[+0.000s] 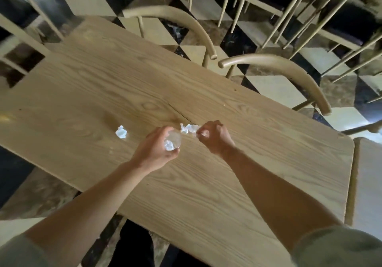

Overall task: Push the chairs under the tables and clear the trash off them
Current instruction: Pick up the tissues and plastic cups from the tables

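Across the checkered floor stands a long wooden desk, with two curved-back chairs tucked at its far edge. Over the desk's middle, the left hand curls its fingers around a clear plastic cup with crumpled paper inside. Beside it, the right hand pinches one end of a crumpled white wrapper. Well left of both hands lies another paper scrap, untouched.

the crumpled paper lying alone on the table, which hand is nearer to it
Left. The left hand, holding a clear cup, sits just right of the loose crumpled paper. The right hand is farther right, pinching another paper scrap.
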A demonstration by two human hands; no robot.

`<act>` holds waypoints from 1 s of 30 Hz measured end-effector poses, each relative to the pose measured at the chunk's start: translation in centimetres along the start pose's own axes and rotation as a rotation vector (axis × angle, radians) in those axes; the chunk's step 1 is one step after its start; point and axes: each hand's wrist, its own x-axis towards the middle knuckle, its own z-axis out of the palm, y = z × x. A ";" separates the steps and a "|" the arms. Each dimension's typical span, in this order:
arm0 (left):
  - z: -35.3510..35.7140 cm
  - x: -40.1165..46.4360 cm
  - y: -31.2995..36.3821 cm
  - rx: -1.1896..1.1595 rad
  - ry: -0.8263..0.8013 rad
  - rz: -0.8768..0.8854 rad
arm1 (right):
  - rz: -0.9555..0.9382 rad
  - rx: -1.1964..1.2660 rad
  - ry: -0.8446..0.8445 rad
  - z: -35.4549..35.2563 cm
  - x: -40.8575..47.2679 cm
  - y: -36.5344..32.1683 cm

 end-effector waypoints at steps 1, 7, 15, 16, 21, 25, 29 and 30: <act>-1.0 -0.1 -1.0 -0.011 -0.002 -0.006 | -0.035 -0.045 -0.009 1.2 0.7 -1.2; -7.5 -1.2 -8.1 -0.030 -0.013 -0.049 | 0.197 -0.188 -0.006 5.7 3.4 -6.8; -12.8 -2.8 -13.5 0.004 -0.136 0.029 | 0.322 0.211 0.009 8.5 2.9 -17.5; -13.3 -2.8 -13.7 0.010 -0.125 0.032 | 0.286 0.265 -0.051 8.7 2.6 -19.4; -14.4 -2.8 -14.4 0.055 -0.123 0.004 | -0.002 0.028 -0.353 11.1 2.7 -26.5; -14.3 -3.2 -15.1 0.074 -0.116 -0.075 | -0.019 -0.149 -0.452 13.2 3.7 -28.2; -14.2 -4.2 -15.4 0.055 -0.089 -0.115 | -0.097 -0.193 -0.672 13.5 3.7 -28.6; -14.2 -4.3 -15.2 0.061 -0.094 -0.127 | -0.098 -0.168 -0.699 13.2 3.8 -28.4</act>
